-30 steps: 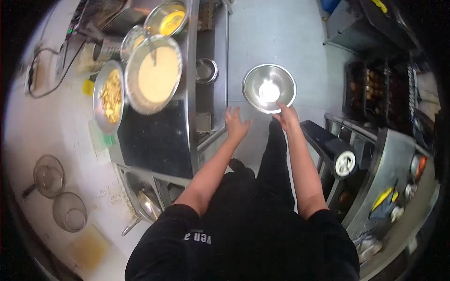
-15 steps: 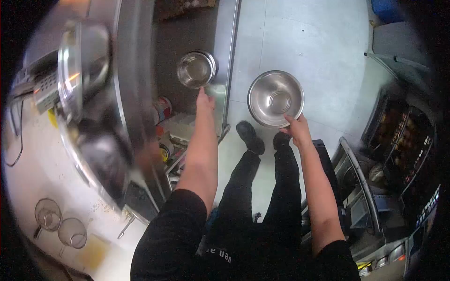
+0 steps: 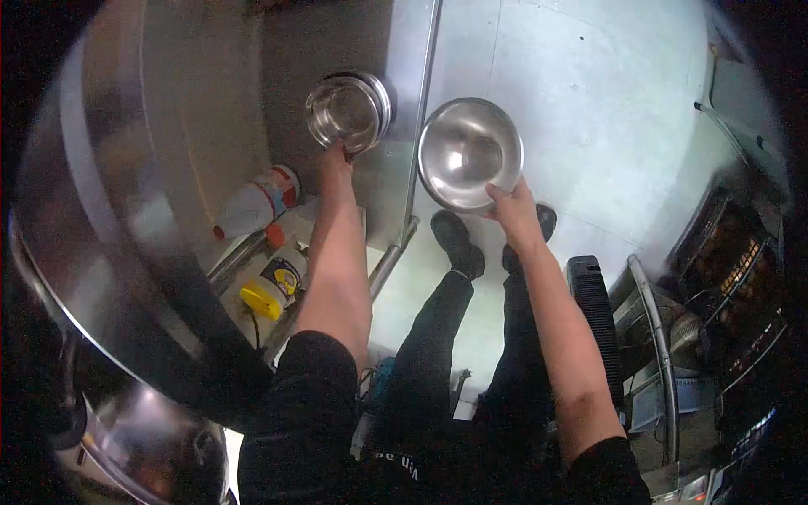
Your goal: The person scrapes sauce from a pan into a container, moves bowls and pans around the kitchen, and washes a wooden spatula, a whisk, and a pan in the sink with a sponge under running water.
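Observation:
In my right hand is a wide stainless-steel mixing bowl, pinched at its near rim with the thumb inside. It is held over the floor, its opening facing up toward me. My left hand reaches into a low steel shelf and closes on the near rim of a smaller steel bowl. That bowl sits slightly offset over at least one other steel bowl. The fingers under the rim are mostly hidden.
A white bottle with a red label and a yellow-lidded tub lie left of my left forearm. A large shiny metal vessel is at lower left. Metal rails and a dark crate stand on the right.
My view has turned and come closer to the shelf. The left hand has shifted left along the bowl's rim, and the top bowl looks more offset. The right hand's bowl appears farther left.

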Demonstrator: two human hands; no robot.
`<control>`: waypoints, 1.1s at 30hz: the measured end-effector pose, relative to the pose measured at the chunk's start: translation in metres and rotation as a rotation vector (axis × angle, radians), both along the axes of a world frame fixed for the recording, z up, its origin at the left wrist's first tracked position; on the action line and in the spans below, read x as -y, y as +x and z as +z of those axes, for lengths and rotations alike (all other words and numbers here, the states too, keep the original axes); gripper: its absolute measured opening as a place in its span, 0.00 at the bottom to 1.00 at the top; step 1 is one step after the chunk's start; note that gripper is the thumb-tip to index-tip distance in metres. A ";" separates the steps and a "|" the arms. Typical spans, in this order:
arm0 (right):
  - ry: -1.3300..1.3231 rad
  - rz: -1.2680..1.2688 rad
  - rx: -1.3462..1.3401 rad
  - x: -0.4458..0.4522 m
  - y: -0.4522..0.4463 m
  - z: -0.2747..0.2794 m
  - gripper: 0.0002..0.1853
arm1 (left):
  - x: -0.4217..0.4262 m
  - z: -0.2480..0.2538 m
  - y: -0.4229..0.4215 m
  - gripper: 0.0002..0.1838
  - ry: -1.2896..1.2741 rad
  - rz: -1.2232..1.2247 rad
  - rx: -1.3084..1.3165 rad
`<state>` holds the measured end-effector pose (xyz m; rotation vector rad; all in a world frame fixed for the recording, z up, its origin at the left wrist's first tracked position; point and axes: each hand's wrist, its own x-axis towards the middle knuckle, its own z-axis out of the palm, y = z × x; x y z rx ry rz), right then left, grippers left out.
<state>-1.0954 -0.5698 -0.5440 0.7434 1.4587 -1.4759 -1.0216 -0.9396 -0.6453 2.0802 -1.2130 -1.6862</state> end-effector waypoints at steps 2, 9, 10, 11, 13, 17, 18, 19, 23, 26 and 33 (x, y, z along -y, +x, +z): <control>0.001 0.134 -0.299 0.012 0.002 -0.023 0.29 | 0.009 -0.010 0.000 0.14 -0.038 -0.099 0.071; 0.006 0.117 -0.288 0.025 -0.023 -0.007 0.35 | 0.051 -0.078 0.030 0.15 0.257 -0.108 -0.245; 0.010 0.115 -0.284 0.024 -0.020 -0.017 0.35 | 0.044 -0.071 0.030 0.15 0.262 -0.110 -0.241; 0.112 0.202 -0.359 0.023 -0.015 -0.032 0.35 | 0.038 -0.063 0.030 0.17 0.408 -0.036 -0.361; 0.215 0.283 -0.425 0.026 -0.008 -0.052 0.36 | 0.018 -0.052 0.040 0.18 0.556 0.034 -0.470; 0.192 0.314 -0.544 0.052 -0.005 -0.054 0.35 | -0.017 -0.053 0.063 0.28 1.069 0.291 -0.920; 0.252 0.345 -0.624 0.062 -0.006 -0.049 0.33 | -0.023 -0.054 0.069 0.30 1.395 0.276 -0.988; 0.233 0.361 -0.534 0.071 -0.009 -0.044 0.34 | -0.030 -0.051 0.072 0.26 1.152 0.332 -0.868; 0.089 0.386 -0.567 0.107 -0.001 -0.077 0.41 | -0.047 -0.040 0.087 0.19 0.761 0.265 -0.611; 0.037 0.440 -0.587 0.131 0.001 -0.091 0.43 | -0.050 -0.033 0.091 0.14 0.548 0.246 -0.395; -0.045 0.465 -0.619 0.154 0.006 -0.132 0.40 | -0.076 0.005 0.047 0.11 0.220 -0.061 -0.093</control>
